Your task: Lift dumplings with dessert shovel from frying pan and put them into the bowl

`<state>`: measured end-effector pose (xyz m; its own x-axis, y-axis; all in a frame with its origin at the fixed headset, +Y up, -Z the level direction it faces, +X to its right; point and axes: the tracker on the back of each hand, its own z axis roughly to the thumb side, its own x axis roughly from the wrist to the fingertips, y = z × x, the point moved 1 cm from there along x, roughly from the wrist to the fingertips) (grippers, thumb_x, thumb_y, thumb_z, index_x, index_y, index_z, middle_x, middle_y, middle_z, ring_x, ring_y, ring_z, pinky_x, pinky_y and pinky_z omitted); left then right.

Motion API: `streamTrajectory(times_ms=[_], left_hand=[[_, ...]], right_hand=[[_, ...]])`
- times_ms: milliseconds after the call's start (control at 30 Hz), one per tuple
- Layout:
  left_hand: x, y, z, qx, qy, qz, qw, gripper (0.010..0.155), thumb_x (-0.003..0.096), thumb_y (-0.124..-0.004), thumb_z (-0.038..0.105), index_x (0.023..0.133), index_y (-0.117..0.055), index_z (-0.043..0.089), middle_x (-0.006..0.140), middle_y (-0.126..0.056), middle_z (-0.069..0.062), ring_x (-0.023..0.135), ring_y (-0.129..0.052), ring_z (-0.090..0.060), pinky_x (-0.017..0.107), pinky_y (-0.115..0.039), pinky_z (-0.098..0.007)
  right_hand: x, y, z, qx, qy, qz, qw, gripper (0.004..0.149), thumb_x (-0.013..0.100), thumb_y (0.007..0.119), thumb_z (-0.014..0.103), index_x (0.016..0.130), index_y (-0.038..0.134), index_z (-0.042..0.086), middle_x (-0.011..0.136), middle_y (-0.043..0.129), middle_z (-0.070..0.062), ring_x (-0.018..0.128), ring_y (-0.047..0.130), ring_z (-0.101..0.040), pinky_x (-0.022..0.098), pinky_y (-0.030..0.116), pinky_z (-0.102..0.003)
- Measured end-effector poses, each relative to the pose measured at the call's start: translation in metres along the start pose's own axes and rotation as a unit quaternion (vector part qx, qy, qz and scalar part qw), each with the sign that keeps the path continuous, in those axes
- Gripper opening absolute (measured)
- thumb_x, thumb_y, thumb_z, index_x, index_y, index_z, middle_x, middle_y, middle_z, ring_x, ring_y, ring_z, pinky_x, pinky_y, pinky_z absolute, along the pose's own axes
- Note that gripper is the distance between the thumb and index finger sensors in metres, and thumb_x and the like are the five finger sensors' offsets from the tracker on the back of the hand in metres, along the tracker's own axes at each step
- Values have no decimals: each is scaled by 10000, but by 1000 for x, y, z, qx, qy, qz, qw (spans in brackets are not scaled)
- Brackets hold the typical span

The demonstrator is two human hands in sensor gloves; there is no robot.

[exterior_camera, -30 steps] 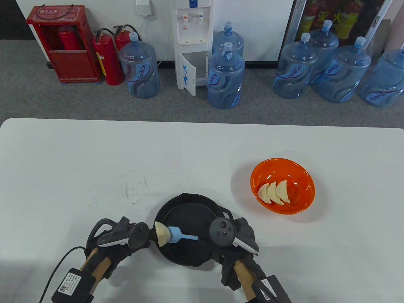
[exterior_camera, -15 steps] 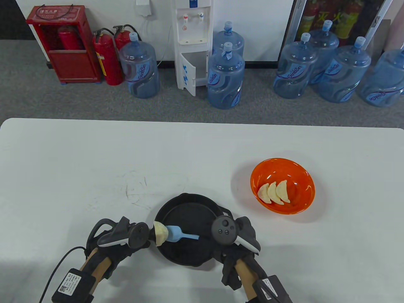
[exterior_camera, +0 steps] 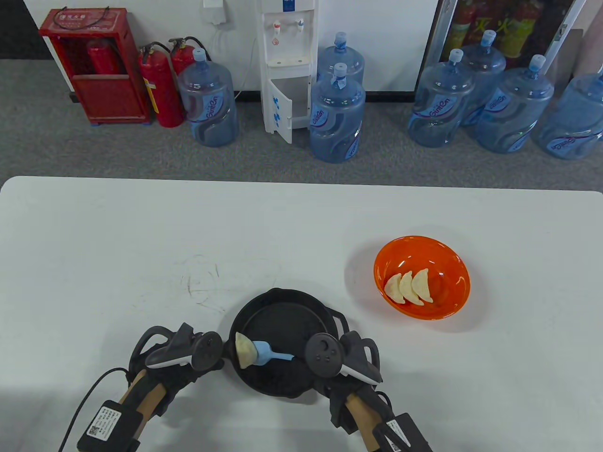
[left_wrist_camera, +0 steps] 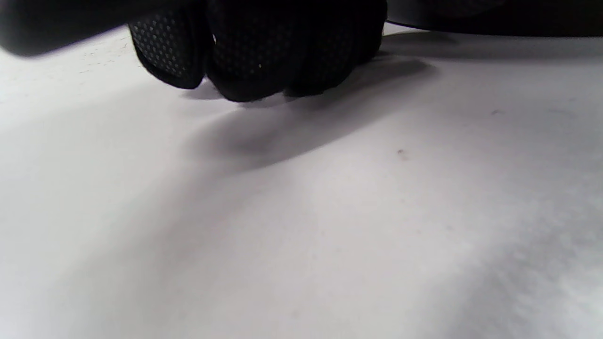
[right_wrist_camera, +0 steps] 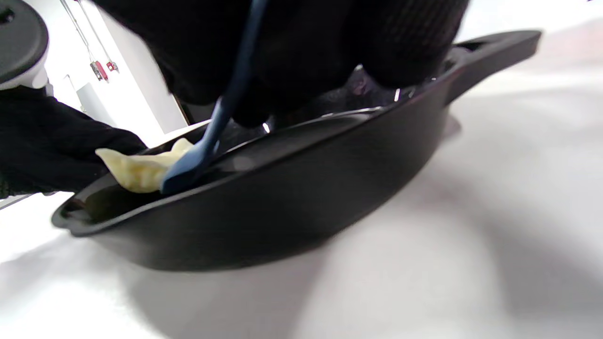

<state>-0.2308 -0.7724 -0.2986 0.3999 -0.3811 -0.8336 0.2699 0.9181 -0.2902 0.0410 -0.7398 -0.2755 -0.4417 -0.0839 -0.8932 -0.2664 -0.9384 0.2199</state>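
A black frying pan [exterior_camera: 288, 325] [right_wrist_camera: 282, 202] sits near the table's front edge. One pale dumpling [exterior_camera: 244, 349] [right_wrist_camera: 136, 169] lies against its left wall. My right hand [exterior_camera: 340, 372] [right_wrist_camera: 301, 52] grips the handle of the blue dessert shovel [exterior_camera: 264, 353] [right_wrist_camera: 202, 150], whose blade touches the dumpling's right side. My left hand [exterior_camera: 188, 362] [left_wrist_camera: 264, 56] rests on the table just left of the pan, fingers curled under and holding nothing that I can see. The orange bowl [exterior_camera: 452, 263] stands to the right with three dumplings [exterior_camera: 409, 287] in it.
The white table [exterior_camera: 141, 245] stretches far to the left and back. A cable [exterior_camera: 89, 395] trails from my left wrist at the front edge. Beyond the table, on the floor, stand water bottles [exterior_camera: 337, 115], a dispenser and fire extinguishers.
My right hand has shifted a little left and toward me with the shovel. The dumpling, tipped up against the pan wall half a second ago, now lies flatter. The left hand has not moved.
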Motion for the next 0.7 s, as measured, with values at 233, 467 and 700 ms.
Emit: streamTrajectory(times_ms=[233,467,700], left_hand=[[0,0,0,0,0,0,1000,586,481,-570,560,965,-625,234,747,-828,69,543,-951,-141,681,-759,-502],[0,0,0,-1,0,0,1000,587,481,-570,561,965,-625,233,748,-828,69,543,-950,-142,681,-758,-502],[0,0,0,-1,0,0,1000,588,481,-569,562,965,-624,234,747,-827,69,543,-950,-141,681,-759,-501]], right_hand=[[2,-2,-11,55,8,24,998,431,608,754,362,1003,838,213,878,873,-107,467,902,-105,460,829,-426],[1,-6,-26,130,18,23,991,431,612,753,353,1010,831,209,890,864,-109,482,900,-113,474,823,-435],[0,-6,-22,68,18,14,997,427,608,768,356,1009,830,224,899,860,-102,495,903,-118,487,819,-440]])
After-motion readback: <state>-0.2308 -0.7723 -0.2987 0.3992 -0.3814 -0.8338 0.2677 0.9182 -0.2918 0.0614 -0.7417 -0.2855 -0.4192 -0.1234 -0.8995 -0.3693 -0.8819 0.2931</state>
